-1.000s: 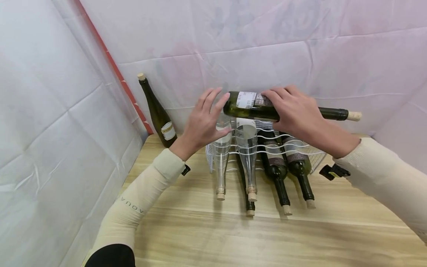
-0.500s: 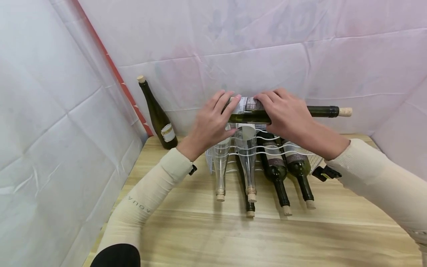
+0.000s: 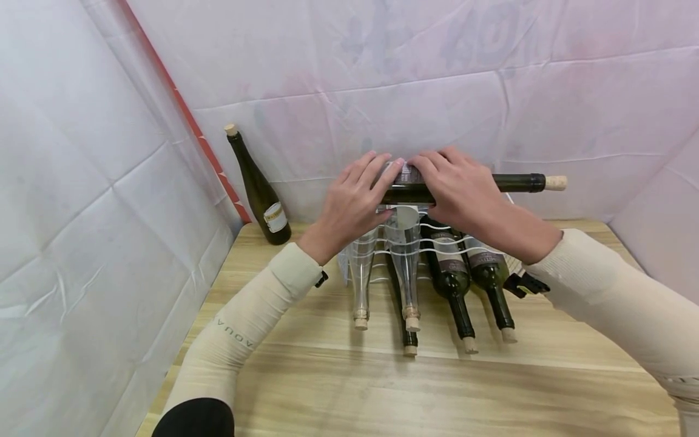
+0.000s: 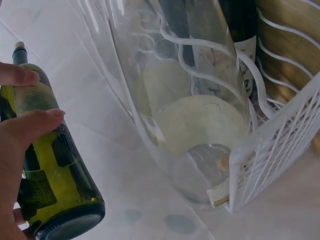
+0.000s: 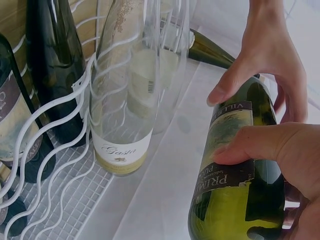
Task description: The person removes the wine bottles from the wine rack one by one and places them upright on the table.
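Above the back of the white wire rack [image 3: 437, 250], a green wine bottle [image 3: 516, 182] lies level, its corked neck pointing right. My left hand [image 3: 355, 195] grips it near the base, fingers over the top and thumb underneath. Round its body, close beside the left hand, wraps my right hand [image 3: 461, 191]. A dark label on the held bottle [image 5: 230, 125] shows under the right thumb in the right wrist view. Two clear corked bottles [image 3: 404, 267] rest in the rack's upper tier, just below my hands.
Two dark labelled bottles [image 3: 452, 279] lie at the rack's right, and a slim dark bottle [image 3: 409, 340] lies beneath the clear ones, necks toward me. A green corked bottle [image 3: 262, 194] stands at the wooden table's [image 3: 382, 394] back left corner. White sheeting [image 3: 437, 91] hangs behind.
The held bottle has moved left and slightly down, becoming more level. My left hand has shifted right and closed round its base end; the right hand has moved left with it.
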Action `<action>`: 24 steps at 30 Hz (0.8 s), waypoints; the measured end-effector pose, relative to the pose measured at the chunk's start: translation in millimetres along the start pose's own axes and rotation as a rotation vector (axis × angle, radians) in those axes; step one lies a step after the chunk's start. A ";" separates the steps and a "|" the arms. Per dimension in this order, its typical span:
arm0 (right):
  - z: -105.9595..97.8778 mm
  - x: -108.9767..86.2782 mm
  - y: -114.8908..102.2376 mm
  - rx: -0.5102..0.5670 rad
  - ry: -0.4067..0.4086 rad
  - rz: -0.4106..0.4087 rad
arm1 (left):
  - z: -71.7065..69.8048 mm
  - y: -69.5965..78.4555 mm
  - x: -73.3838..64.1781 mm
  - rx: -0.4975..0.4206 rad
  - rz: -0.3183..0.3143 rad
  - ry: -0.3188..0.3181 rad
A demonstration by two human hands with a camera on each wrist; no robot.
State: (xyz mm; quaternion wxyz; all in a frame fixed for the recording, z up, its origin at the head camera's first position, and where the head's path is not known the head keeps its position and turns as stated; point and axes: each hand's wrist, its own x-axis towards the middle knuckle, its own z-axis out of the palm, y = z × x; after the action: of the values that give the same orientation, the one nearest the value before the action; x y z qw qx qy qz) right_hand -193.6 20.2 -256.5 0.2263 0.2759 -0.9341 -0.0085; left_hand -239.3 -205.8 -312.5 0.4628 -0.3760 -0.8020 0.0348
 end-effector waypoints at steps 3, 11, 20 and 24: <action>-0.6 0.4 -2.1 -0.001 -0.012 0.001 | 0.6 1.3 0.7 0.029 0.001 0.005; 5.9 -1.1 -4.0 0.020 0.026 -0.022 | 3.5 3.8 0.6 0.064 0.008 0.059; 16.5 -0.1 -1.7 0.032 0.085 -0.056 | 5.2 2.5 2.2 0.084 0.022 0.110; 22.4 0.1 0.4 0.029 0.142 -0.104 | 3.9 0.9 1.7 0.093 0.021 0.111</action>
State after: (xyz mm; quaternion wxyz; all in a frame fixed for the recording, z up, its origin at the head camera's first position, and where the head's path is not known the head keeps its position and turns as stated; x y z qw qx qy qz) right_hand -203.4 18.0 -276.5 0.2870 0.3271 -0.9002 0.0127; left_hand -242.3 -202.9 -313.9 0.5232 -0.3640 -0.7685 0.0560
